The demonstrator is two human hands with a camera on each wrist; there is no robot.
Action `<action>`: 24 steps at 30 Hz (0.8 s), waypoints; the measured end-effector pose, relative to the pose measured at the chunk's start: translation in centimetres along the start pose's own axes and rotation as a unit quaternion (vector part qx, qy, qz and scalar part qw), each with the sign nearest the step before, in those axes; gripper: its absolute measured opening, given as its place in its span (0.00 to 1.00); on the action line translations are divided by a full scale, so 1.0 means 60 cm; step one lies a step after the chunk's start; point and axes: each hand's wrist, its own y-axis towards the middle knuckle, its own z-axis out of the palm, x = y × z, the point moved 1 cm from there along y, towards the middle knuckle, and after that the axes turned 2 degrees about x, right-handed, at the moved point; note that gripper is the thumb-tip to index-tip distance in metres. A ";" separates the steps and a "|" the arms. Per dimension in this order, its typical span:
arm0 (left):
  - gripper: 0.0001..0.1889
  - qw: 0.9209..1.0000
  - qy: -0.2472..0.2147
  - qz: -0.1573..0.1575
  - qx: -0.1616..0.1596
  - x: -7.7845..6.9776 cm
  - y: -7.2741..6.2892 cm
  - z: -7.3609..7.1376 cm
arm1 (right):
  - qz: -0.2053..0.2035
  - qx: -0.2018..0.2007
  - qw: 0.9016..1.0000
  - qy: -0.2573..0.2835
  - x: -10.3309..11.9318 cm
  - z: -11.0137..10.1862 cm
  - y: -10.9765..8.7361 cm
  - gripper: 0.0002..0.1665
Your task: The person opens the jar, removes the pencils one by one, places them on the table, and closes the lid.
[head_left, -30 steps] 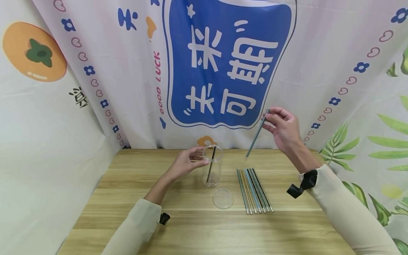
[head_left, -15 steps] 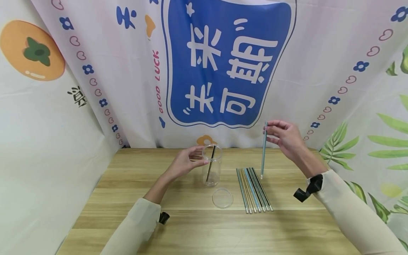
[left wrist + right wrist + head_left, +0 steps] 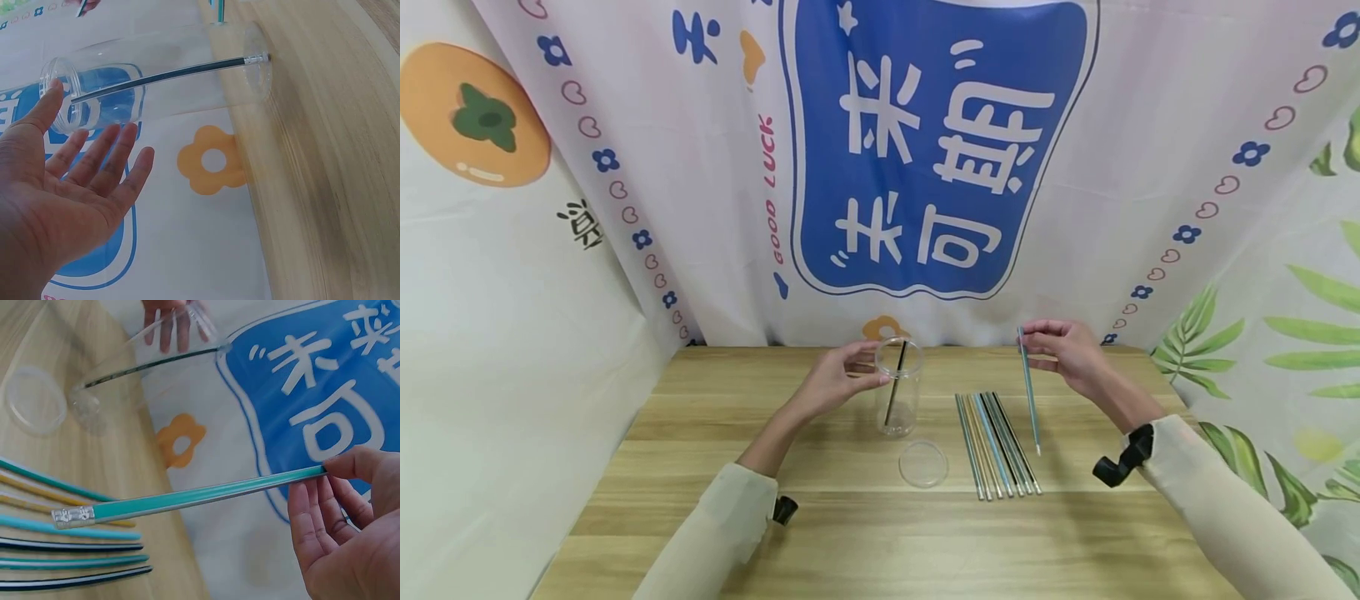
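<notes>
A clear cylindrical jar (image 3: 904, 408) stands upright on the table with one dark pencil (image 3: 169, 76) leaning inside, eraser end down. My left hand (image 3: 841, 379) holds the jar near its rim, thumb on the near side and fingers spread along the far side. To the right, my right hand (image 3: 1071, 354) pinches a teal-green pencil (image 3: 200, 497) by its upper end, between thumb and fingers. Its metal ferrule and eraser end point down. Left of that pencil lies a row of several pencils (image 3: 997, 446) in green, yellow, blue and black.
A round clear lid (image 3: 923, 464) lies flat in front of the jar. The wood-grain table (image 3: 880, 542) meets a printed cloth backdrop (image 3: 940, 150) behind the jar. Patterned cloth also hangs at both sides.
My right hand has come down with the green pencil, whose lower end has swung right and toward me, past the row. My left hand and the jar have stayed put.
</notes>
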 end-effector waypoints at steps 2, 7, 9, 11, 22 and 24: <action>0.35 1.000 -0.001 0.003 0.000 0.000 -0.001 -0.001 | 0.006 0.000 1.000 -0.005 -0.011 -0.003 0.001 0.06; 0.34 1.000 0.002 0.007 0.000 0.002 -0.001 -0.002 | 0.020 0.002 1.000 -0.018 -0.041 -0.011 0.003 0.07; 0.34 1.000 0.005 0.009 0.000 0.003 -0.001 -0.002 | 0.027 0.002 0.999 -0.023 -0.055 -0.015 0.005 0.06; 0.34 1.000 0.006 0.010 0.000 0.003 -0.001 -0.002 | 0.032 0.001 0.999 -0.024 -0.067 -0.019 0.006 0.06; 0.34 1.000 0.009 0.004 0.001 0.000 -0.002 -0.003 | 0.059 -0.007 0.998 -0.023 -0.119 -0.034 0.011 0.12; 0.34 1.000 0.009 0.002 0.000 0.000 -0.002 -0.003 | 0.062 -0.006 0.998 -0.027 -0.128 -0.035 0.013 0.14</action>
